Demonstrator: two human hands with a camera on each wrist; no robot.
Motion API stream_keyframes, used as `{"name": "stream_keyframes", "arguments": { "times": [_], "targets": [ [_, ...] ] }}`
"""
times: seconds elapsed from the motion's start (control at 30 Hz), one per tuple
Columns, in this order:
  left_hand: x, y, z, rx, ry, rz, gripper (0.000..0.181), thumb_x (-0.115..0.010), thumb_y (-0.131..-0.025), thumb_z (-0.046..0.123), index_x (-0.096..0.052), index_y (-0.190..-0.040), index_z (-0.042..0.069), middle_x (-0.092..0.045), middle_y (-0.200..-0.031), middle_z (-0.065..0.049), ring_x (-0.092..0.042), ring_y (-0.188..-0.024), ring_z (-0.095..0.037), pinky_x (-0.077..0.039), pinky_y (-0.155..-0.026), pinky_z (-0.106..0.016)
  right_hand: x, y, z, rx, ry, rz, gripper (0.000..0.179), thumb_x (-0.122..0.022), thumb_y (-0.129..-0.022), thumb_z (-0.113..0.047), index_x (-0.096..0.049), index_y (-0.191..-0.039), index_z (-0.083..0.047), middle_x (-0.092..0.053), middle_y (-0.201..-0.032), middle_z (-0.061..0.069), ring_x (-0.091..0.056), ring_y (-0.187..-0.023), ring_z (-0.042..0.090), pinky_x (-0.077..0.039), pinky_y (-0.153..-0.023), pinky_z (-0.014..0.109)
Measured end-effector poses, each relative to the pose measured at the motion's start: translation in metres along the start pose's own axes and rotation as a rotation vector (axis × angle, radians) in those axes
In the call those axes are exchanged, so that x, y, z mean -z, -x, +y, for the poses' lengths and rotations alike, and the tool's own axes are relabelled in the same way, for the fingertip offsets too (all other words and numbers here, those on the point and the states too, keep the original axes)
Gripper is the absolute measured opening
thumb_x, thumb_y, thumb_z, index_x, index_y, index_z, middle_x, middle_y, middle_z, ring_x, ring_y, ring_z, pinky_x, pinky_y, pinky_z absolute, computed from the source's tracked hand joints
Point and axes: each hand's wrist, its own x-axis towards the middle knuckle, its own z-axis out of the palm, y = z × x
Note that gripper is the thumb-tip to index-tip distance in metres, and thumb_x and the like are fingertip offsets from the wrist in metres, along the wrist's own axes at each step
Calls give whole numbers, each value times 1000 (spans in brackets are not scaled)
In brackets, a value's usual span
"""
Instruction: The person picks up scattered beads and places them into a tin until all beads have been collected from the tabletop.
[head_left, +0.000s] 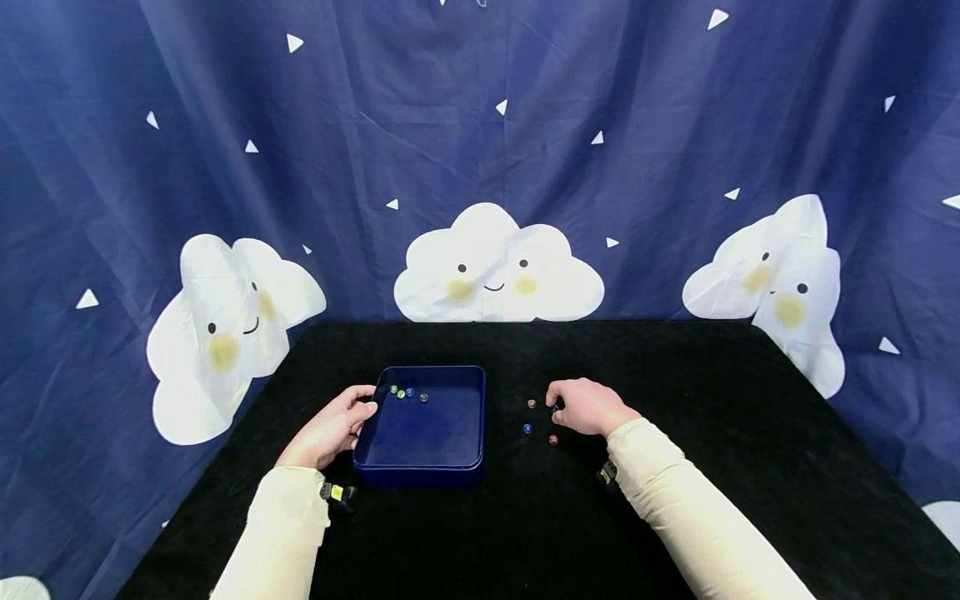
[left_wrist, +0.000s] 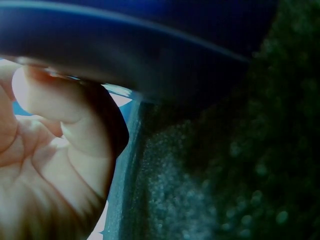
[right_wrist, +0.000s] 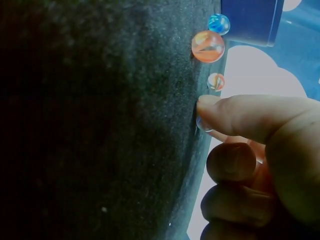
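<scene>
My left hand [head_left: 330,427] holds the left wall of a dark blue square tray [head_left: 420,477], thumb at the rim; in the left wrist view its fingers bend against the outer side. Several small glass marbles sit inside near the far left corner, among them a green one [head_left: 393,389] and a smoky one [head_left: 423,397]. Right of the tray, my right hand [head_left: 588,406] reaches down to the table and pinches a bluish clear marble [right_wrist: 202,124] between thumb and forefinger, which partly hide it. The other fingers are curled in.
Around the right hand lie a blue marble [head_left: 527,428], an orange-red marble [head_left: 553,439] and a farther reddish marble [head_left: 532,403]. They rest on a black cloth-covered table [head_left: 480,542]. A blue curtain [head_left: 480,158] with white clouds hangs behind the table's far edge.
</scene>
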Motion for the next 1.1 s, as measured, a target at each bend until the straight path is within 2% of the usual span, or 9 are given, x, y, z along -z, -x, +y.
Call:
{"name": "stream_keyframes", "arguments": {
  "times": [0.57, 0.73, 0.97, 1.1],
  "targets": [
    [-1, 1, -1, -10, 3, 0, 49, -51, -107, 18, -31, -148, 1, -50, -90, -7, -50, -67, -12, -50, -54, -28, 0, 5, -1, -7, 19, 26, 16, -78, -82, -18, -66, -92, -22, -70, -97, 1, -64, -86, 23, -52, -72, 46],
    [0, 1, -2, 3, 1, -4, 49, -51, -106, 17, -32, -148, 1, -47, -87, -6, -48, -67, -14, -49, -54, -28, -1, 5, -2, 2, 10, 33, 15, -77, -82, -18, -66, -90, -22, -69, -95, 0, -63, -83, 22, -52, -71, 45],
    [0, -1, -1, 1, -3, 5, 47, -51, -106, 17, -34, -147, 1, -46, -87, -7, -48, -68, -16, -49, -55, -28, -1, 5, -9, 47, -6, 112, 13, -77, -83, -23, -65, -89, -24, -70, -88, 0, -61, -75, 19, -51, -65, 43],
    [-1, 1, 2, -1, -7, 0, 48, -51, -106, 17, -33, -148, 1, -46, -85, -6, -48, -68, -15, -49, -55, -28, 1, 5, -17, 66, -16, 148, 13, -77, -84, -26, -64, -88, -27, -69, -85, -6, -59, -71, 15, -51, -64, 40]
  ]
}}
